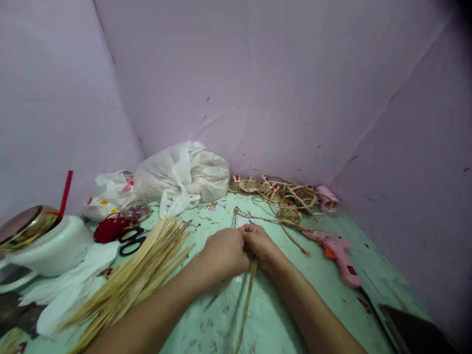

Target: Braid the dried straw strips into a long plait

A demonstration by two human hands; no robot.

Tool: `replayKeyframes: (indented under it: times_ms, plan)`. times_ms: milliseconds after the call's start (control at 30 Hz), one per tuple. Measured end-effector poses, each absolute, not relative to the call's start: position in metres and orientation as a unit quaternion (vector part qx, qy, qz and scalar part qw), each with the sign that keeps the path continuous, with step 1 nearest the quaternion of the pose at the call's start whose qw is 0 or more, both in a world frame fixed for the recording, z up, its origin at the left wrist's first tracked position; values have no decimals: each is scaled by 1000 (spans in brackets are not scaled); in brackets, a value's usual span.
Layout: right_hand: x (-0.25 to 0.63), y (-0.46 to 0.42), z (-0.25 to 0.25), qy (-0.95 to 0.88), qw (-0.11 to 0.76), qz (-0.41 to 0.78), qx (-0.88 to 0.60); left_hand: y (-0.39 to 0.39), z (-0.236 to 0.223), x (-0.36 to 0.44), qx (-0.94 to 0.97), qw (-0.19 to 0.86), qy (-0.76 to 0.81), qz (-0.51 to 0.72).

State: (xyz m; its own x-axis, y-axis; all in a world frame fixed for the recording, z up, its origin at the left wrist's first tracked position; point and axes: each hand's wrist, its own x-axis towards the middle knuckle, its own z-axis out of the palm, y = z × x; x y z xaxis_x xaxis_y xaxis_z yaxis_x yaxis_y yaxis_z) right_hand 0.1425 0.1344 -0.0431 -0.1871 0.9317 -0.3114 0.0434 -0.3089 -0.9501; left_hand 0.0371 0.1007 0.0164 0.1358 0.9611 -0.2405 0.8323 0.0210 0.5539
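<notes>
My left hand [225, 253] and my right hand [260, 242] meet over the middle of the table, fingers closed and touching. Both grip a thin braided cord of dry straw-coloured fibre [248, 297]. Below the hands, loose strand ends hang toward me. A finished stretch of braid [236, 215] rises beyond the fingers and bends right toward the woven pieces. The exact spot where the fingers pinch the strands is hidden by the hands. To the left of my left hand lies a thick bundle of flat dry fibre strips [147, 275].
Woven pieces with red and white beads [285, 199] lie by the back wall, beside a pink roll [327, 199] and a white plastic bag [184, 177]. A pink glue gun [341, 253] rests right. Black-handled scissors [132, 243], red yarn [110, 228] and a white mug [55, 246] stand left.
</notes>
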Motion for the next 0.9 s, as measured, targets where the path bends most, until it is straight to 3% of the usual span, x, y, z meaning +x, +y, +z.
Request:
replayKeyframes:
  times_ms: [100,267,367,467,633,900]
  plan:
    - [146,135,-38,-471,340,636,-508,118,23,18,660,272,688,129]
    - [147,136,-34,-471,336,664,-474,139,4,5,484,616,597,171]
    - [147,137,-37,-491,337,651,-471,144,-14,7,405,731,520,179]
    - [150,138,-42,-530,346,608,-480,146,-23,9,380,725,541,193]
    - [155,140,-49,-607,343,525,-488,147,-24,15,458,629,611,146]
    - [157,140,-55,-667,329,456,-489,137,-18,20,509,596,595,177]
